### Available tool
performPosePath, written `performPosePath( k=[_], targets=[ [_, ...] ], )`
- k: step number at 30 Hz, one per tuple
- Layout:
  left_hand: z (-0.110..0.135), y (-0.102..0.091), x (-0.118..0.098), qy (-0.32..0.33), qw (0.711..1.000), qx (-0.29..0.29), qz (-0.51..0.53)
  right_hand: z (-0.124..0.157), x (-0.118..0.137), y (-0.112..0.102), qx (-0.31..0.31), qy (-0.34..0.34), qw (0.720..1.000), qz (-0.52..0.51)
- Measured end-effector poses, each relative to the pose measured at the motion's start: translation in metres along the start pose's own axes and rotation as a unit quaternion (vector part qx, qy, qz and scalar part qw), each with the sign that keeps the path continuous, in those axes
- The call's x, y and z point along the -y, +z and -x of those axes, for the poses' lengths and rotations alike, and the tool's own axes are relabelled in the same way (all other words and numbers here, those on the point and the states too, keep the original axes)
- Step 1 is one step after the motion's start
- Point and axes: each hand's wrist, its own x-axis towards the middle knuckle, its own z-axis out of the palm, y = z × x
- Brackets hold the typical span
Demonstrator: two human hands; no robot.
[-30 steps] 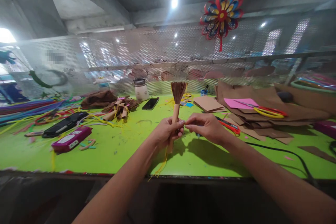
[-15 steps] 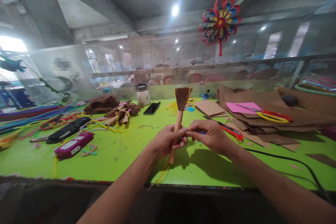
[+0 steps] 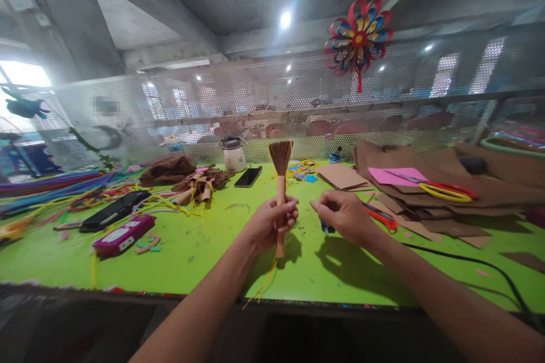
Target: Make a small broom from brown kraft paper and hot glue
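Observation:
My left hand is closed around the rolled handle of a small brown paper broom. The broom stands nearly upright, its fringed head fanned out at the top and yellow strands hanging from the lower end. To the right, apart from the broom, my right hand is closed in a pinch; whatever is between the fingertips is too small to make out. Beneath that hand a blue object shows in part, mostly hidden, so I cannot tell if the hand touches it.
Brown paper sheets are piled at right, with scissors on pink paper and a red-handled tool nearby. A black cord crosses the right side. Further left lie a phone, a purple box and a black case.
My hands have moved apart: the right fingertips came away from the left hand. The broom has turned more upright, its head shifting left.

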Motion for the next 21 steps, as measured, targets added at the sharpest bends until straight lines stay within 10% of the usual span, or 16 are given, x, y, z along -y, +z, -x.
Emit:
performPosePath(
  k=[8,21],
  targets=[
    [-0.002,-0.002,-0.002,0.019,0.998,0.026,0.063,-0.002,0.000,-0.001,0.006,-0.059,0.996,-0.061],
    [0.000,0.006,0.001,0.063,0.997,0.041,0.018,-0.003,-0.009,0.010,0.053,0.053,0.996,-0.045]
  ],
)
